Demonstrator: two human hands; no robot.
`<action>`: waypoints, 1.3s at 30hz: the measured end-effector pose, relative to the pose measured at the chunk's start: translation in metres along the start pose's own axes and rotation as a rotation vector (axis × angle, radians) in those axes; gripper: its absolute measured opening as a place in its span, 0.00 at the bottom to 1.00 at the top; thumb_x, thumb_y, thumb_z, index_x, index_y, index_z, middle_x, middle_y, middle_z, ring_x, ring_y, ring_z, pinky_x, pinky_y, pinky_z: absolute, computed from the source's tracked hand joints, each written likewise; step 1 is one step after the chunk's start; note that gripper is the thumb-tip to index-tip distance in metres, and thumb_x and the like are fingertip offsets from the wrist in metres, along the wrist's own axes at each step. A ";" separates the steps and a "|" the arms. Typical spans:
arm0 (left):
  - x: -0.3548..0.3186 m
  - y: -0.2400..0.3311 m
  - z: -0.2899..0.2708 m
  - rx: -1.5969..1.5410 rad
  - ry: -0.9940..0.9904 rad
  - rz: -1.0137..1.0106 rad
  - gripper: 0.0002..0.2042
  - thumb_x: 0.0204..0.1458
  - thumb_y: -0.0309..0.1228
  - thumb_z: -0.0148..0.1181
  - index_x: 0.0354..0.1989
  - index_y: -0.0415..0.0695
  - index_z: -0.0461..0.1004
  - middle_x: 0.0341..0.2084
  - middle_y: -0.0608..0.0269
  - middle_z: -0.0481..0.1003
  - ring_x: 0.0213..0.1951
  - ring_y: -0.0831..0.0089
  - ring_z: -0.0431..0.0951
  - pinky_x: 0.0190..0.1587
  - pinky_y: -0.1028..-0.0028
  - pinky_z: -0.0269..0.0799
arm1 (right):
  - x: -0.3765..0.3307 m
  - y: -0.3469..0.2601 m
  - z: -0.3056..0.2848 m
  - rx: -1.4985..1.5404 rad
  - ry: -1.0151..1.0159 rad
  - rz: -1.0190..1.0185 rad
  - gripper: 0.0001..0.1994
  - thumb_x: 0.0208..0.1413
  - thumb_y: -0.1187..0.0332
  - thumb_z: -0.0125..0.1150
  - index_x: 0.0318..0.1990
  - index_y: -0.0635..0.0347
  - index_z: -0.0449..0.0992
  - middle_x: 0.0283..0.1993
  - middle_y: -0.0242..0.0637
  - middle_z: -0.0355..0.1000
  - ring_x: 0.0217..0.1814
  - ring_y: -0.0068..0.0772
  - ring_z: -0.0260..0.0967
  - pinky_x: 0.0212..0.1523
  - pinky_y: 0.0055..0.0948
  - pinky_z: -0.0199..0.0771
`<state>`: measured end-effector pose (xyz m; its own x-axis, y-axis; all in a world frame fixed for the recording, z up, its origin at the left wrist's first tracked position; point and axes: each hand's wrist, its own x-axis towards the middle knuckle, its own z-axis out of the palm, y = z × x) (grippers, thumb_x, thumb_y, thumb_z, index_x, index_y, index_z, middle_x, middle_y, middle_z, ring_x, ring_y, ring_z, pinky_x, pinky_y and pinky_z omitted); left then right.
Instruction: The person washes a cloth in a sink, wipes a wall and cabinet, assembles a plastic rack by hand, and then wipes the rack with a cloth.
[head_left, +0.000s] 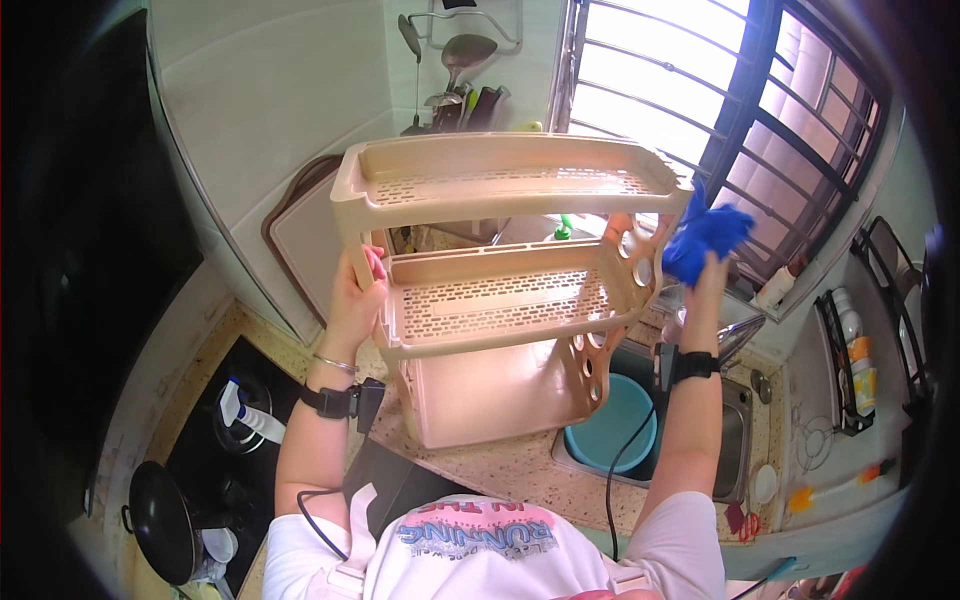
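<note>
Head view is showing a beige three-tier plastic rack (500,300) standing on the speckled countertop (500,465), its base sitting just left of the sink (735,440). The left hand (355,295) is gripping the rack's left post at the middle shelf, fingers curled around the edge. The right hand (708,268) is pressing a bunched blue cloth (705,238) against the rack's right upright, fingers closing around the cloth. A blue basin (612,425) is sitting in the sink, near the rack's lower right corner. A cutting board (305,240) is leaning on the wall just behind the rack's left side. Left of the person, a spray bottle (248,412) and a black pan (160,520) are resting on the dark cooktop (250,380), well apart from the rack.
</note>
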<state>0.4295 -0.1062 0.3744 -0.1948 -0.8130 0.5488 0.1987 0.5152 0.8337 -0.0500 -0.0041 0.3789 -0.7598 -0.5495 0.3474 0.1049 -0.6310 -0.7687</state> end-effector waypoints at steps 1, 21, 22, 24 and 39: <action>0.001 -0.001 0.000 0.024 -0.019 0.020 0.11 0.38 0.16 0.46 0.29 0.45 0.60 0.29 0.65 0.62 0.46 0.70 0.63 0.54 0.67 0.57 | -0.004 0.012 -0.012 -0.156 -0.090 0.207 0.19 0.56 0.70 0.52 0.56 0.62 0.63 0.48 0.38 0.70 0.48 0.33 0.70 0.47 0.32 0.73; -0.003 -0.013 -0.006 -0.148 -0.009 -0.015 0.22 0.38 0.18 0.51 0.47 0.44 0.65 0.41 0.64 0.68 0.48 0.76 0.64 0.55 0.73 0.57 | -0.119 0.018 0.092 -1.407 -1.120 -0.407 0.23 0.49 0.63 0.59 0.49 0.71 0.69 0.49 0.57 0.67 0.51 0.62 0.63 0.53 0.43 0.64; -0.003 -0.015 -0.006 -0.132 -0.035 -0.002 0.27 0.39 0.17 0.51 0.53 0.43 0.63 0.47 0.63 0.67 0.51 0.76 0.64 0.56 0.73 0.58 | -0.114 0.036 0.101 -1.356 -1.125 -0.310 0.23 0.51 0.59 0.57 0.49 0.71 0.69 0.51 0.58 0.66 0.52 0.63 0.62 0.53 0.43 0.64; -0.004 -0.009 -0.002 -0.157 -0.027 0.008 0.27 0.40 0.17 0.51 0.55 0.43 0.62 0.49 0.62 0.67 0.53 0.74 0.64 0.57 0.73 0.58 | -0.122 0.061 0.136 -1.372 -1.189 -0.257 0.26 0.55 0.53 0.52 0.48 0.71 0.70 0.52 0.58 0.66 0.54 0.63 0.61 0.54 0.44 0.63; -0.007 -0.023 -0.004 0.223 0.059 0.106 0.15 0.44 0.19 0.56 0.42 0.44 0.66 0.34 0.69 0.67 0.35 0.81 0.65 0.40 0.77 0.64 | -0.176 0.068 0.146 -1.140 -1.137 -0.502 0.14 0.48 0.60 0.62 0.35 0.62 0.76 0.38 0.47 0.72 0.42 0.49 0.68 0.45 0.40 0.67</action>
<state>0.4306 -0.1135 0.3516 -0.1262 -0.7625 0.6346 -0.0035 0.6401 0.7683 0.1844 -0.0304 0.3436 0.2962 -0.8403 0.4541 -0.8571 -0.4437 -0.2619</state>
